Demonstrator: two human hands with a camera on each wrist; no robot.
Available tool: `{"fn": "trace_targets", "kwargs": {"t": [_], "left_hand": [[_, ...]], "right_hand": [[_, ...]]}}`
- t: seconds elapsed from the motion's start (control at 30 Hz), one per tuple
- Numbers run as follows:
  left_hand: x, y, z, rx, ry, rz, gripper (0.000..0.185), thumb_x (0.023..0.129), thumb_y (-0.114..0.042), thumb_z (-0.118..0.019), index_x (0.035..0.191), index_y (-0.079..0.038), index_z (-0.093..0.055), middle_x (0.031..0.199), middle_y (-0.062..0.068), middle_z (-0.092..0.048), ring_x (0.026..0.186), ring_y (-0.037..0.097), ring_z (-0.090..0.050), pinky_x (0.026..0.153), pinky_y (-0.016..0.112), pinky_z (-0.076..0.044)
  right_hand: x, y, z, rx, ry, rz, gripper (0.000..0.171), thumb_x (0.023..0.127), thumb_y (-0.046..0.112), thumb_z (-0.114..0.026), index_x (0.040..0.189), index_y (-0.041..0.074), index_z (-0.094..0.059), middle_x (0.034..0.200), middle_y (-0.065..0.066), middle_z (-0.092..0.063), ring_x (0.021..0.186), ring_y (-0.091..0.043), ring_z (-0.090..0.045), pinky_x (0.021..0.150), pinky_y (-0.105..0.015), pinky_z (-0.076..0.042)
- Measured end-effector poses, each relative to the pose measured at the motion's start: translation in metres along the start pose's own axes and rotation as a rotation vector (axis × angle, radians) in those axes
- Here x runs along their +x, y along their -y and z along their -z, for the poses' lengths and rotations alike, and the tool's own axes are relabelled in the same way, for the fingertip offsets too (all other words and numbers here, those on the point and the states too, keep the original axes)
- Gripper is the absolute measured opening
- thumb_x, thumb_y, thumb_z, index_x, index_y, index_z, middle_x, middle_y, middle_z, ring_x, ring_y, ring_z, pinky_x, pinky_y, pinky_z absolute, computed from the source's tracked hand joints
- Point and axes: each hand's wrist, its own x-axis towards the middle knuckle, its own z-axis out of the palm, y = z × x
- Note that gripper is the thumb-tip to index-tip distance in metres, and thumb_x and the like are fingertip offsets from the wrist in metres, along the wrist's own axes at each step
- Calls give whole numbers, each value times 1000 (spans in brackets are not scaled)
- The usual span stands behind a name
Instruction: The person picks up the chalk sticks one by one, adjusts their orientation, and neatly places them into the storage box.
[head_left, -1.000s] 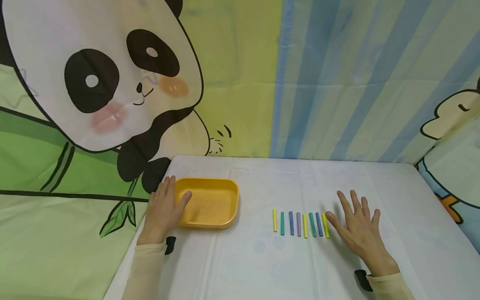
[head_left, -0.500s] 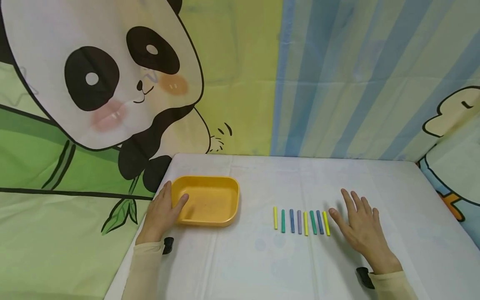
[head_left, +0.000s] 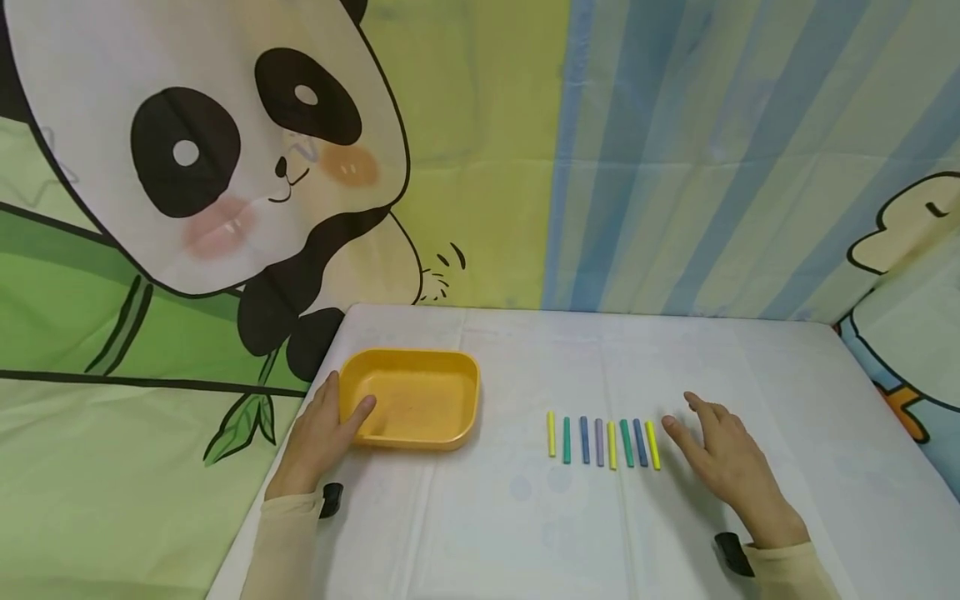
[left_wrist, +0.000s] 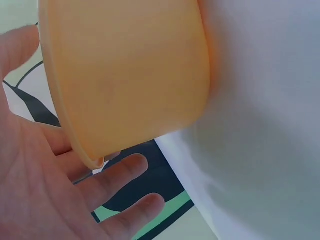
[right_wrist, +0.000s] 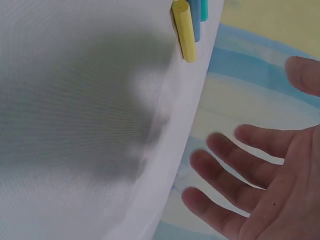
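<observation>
- Left hand (head_left: 322,437): lower left of the head view, at the near left corner of the yellow tray (head_left: 408,398); thumb hooked over the rim, fingers against the outer wall, so it grips the tray.
- Yellow tray: rests on the white tabletop (head_left: 525,517), left of centre; inside shows nothing.
- Sticks (head_left: 602,441): seven short coloured pieces in a neat side-by-side row, lower centre of the head view, apart from the tray; order from the left is yellow, green, blue, grey-violet, yellow, green, blue, then an eighth yellow at the right end.
- Right hand (head_left: 723,462): lower right, just beside the rightmost yellow stick; fingers relaxed and slightly apart, holding nothing; contact with the stick cannot be told.
- Progress, as judged: all sticks lie on the tabletop, none in the tray; moving them appears wholly undone.
- Left wrist view only: the tray's outer wall (left_wrist: 130,75) close up, the palm beneath its rim.
- Right wrist view only: the spread fingers (right_wrist: 235,155) bare, and the end of the yellow stick (right_wrist: 184,30) at the top of the frame.
- Head view only: the panda curtain (head_left: 210,150) behind.
</observation>
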Motion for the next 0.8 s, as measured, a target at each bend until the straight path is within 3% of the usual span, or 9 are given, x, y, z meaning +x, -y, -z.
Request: {"fn": "trace_targets", "kwargs": {"t": [0.2, 0.57, 0.8], "left_hand": [[-5, 3, 0, -42, 32, 37, 111, 94, -74, -46, 161, 0, 3, 166, 26, -9, 148, 48, -19, 115, 67, -19], [-10, 5, 1, -99, 55, 75, 117, 89, -76, -54, 162, -5, 4, 167, 23, -9, 149, 47, -19, 115, 68, -19], [-13, 6, -1, -133, 56, 73, 128, 81, -76, -66, 163, -9, 6, 166, 22, -13, 145, 44, -28, 113, 66, -25]], "right_hand": [[4, 1, 1, 23, 70, -53, 73, 104, 55, -49, 145, -5, -49, 125, -25, -63, 106, -41, -63, 80, -57, -53], [8, -1, 2, 71, 95, -111, 64, 104, 48, -53, 140, -4, -54, 119, -24, -67, 105, -43, -66, 76, -51, -56], [10, 0, -2, 99, 133, -161, 65, 102, 49, -56, 141, -3, -54, 122, -24, -66, 95, -33, -70, 68, -40, -55]]}}
